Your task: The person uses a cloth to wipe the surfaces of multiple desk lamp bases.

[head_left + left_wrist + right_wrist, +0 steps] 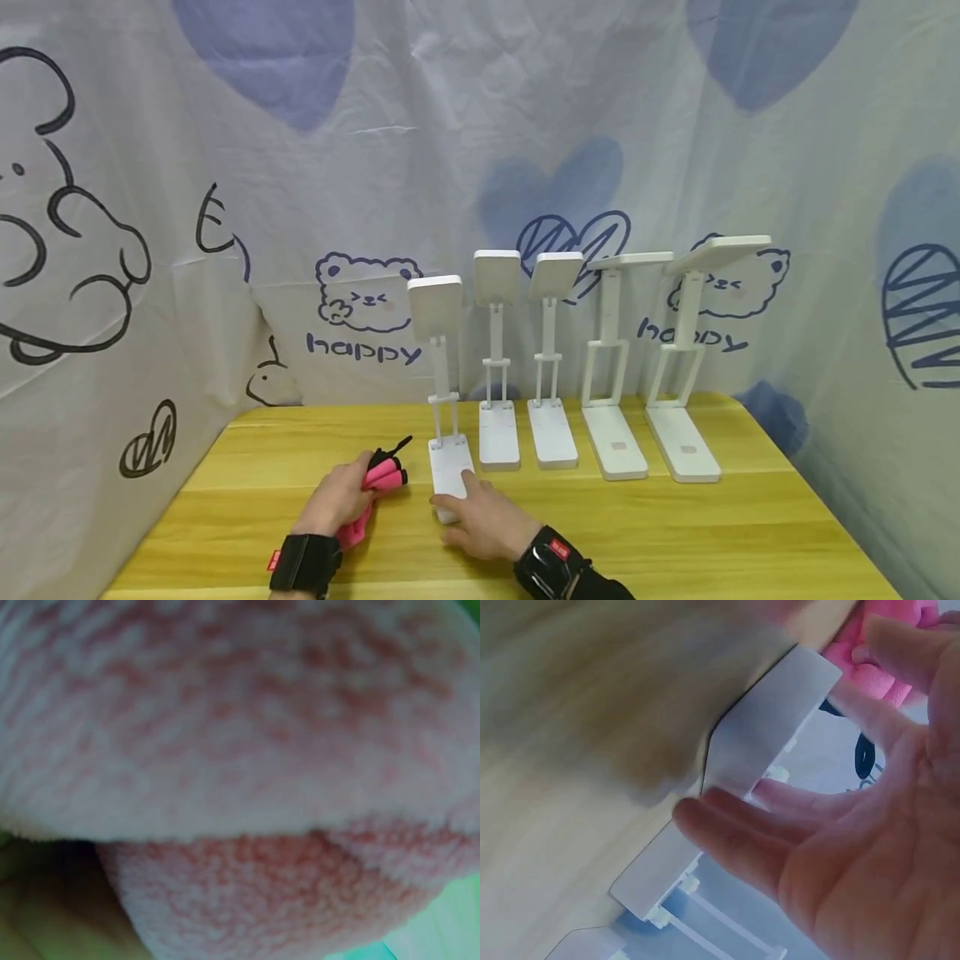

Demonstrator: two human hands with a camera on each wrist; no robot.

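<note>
My left hand (337,497) grips a bunched pink towel (386,473) with black edging and a black hanging loop sticking out at its far end. Its fuzzy pile fills most of the left wrist view. The right hand (491,518) is at the near end of a white folding desk lamp's base (450,467), the leftmost in the row. In the right wrist view its fingers (731,836) are spread and fairly straight, fingertips right at the base (769,724). This lamp's head (435,308) is raised on its unfolded stem.
To the right stand more white desk lamps: two with upright heads (497,279) (555,277), and two with heads tipped nearly level (633,260) (720,254). All are on the wooden table (645,542). A printed curtain (420,192) hangs close behind and on both sides.
</note>
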